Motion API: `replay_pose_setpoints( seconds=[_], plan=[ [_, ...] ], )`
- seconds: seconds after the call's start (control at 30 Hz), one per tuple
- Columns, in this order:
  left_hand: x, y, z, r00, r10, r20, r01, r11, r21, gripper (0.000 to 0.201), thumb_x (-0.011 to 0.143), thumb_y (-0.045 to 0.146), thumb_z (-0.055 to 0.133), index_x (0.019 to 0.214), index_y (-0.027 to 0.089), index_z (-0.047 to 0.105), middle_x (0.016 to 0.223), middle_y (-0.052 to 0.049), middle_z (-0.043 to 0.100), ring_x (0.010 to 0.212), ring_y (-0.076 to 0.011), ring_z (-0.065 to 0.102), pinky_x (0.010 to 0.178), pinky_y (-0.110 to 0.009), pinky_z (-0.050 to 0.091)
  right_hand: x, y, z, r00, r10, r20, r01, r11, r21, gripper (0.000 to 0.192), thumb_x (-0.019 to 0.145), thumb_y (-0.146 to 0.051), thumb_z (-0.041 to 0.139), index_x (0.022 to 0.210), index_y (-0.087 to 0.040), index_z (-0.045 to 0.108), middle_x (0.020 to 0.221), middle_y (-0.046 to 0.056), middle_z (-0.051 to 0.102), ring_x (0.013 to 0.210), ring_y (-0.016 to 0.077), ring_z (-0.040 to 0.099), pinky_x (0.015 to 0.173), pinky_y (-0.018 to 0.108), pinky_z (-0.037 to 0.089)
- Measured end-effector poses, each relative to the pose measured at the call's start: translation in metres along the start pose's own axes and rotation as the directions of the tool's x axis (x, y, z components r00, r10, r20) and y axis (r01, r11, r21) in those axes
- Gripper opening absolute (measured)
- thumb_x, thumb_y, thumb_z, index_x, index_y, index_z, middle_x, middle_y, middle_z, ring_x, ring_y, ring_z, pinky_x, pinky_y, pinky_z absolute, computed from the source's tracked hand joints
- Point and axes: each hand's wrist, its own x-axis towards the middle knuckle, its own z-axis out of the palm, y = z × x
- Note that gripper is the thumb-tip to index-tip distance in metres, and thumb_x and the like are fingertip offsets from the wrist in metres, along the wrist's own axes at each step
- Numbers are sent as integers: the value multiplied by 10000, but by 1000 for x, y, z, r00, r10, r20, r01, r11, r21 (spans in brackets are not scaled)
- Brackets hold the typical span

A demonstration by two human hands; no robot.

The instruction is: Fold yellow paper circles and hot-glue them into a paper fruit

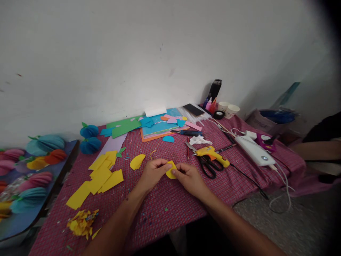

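While both hands pinch it, I see the yellow paper piece point(171, 170) between them: left hand point(152, 173) at nine o'clock, right hand point(189, 176) at three. Both sit equally close, just above the counter point(165, 202); its long axis I cannot tell.

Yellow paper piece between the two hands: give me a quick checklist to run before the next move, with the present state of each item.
1. Both hands on the yellow paper piece: ok, left hand and right hand pinch it from either side.
2. Piece over the table, not off the edge: ok.
3. Fold or crease state of the piece: cannot tell, fingers cover much of it.
4. Glue gun within reach and clear of the hands: ok, it lies to the right, partly over the scissors.
5. More yellow paper at hand: ok, yellow sheets lie to the left.
6. Glue gun hot: cannot tell.
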Motion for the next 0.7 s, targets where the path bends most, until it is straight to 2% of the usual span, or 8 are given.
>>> replay_pose_setpoints(
  seconds=[0.37,0.57,0.7],
  plan=[
    [-1,3,1,999,38,-11,-38,999,-14,193,788,346,725,790,155,694,747,-3,647,693,-128,556,663,-238,436,1,6,2,1000,4,-17,-4,1000,-5,173,853,-305,592,722,-193,592,687,-26,547,639,128,481,598,251,369],
    [1,0,-1,995,7,-97,-19,993,-118,225,806,377,714,786,163,647,713,16,605,643,-108,529,611,-216,427,0,3,1,997,17,-75,-12,998,57,153,828,-321,612,738,-200,588,697,-21,547,648,135,484,597,253,377],
    [2,-4,-2,994,-11,-110,-6,989,-149,244,801,400,725,813,170,646,733,10,619,648,-111,539,610,-215,433,0,0,0,994,31,-103,-24,997,74,172,816,-343,613,722,-204,576,676,-26,534,626,132,470,583,251,371]
  ],
)
